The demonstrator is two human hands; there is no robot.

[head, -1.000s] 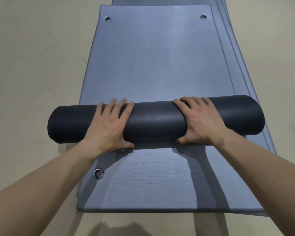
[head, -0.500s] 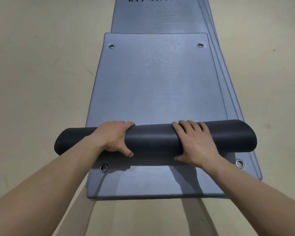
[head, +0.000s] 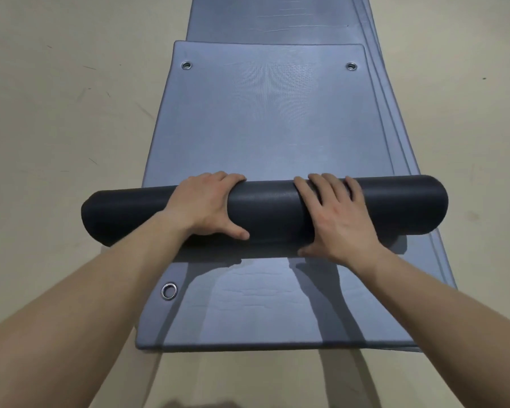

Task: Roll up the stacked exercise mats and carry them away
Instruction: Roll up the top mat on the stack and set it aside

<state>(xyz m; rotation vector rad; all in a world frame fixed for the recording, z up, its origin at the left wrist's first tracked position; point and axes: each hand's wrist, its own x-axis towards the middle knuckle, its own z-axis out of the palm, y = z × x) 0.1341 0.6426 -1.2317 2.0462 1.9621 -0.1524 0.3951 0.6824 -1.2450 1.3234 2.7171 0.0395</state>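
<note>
- The dark roll (head: 265, 210) of the partly rolled mat lay crosswise on the stack, about halfway down the view, its two ends reaching past the stack's side edges.
- The left hand (head: 206, 206) gripped the roll left of its middle: the fingers curled over the top and down the far side, and the thumb pressed the near side.
- The right hand (head: 336, 219) rested on the roll right of its middle, its fingers (head: 330, 187) spread and nearly straight across the top. Its thumb sat low, where the roll met the mat beneath.
- The still-flat part of the top mat (head: 265, 122) stretched away from the roll, ending in a straight far edge with a metal eyelet near the far left corner (head: 186, 65) and another near the far right corner (head: 351, 66).
- The stack of grey mats (head: 277, 304) lay under the roll, with the uncovered near end of the next mat towards the person. A metal ring (head: 169, 290) showed near that end's left edge.
- The layered edges of the stack (head: 395, 119) fanned out along the right side.
- More of the stack carried on beyond the top mat's far edge, out of the view.
- Everything lay on a pale beige floor (head: 56, 128).
- Both bare forearms reached in from the lower corners of the view.
</note>
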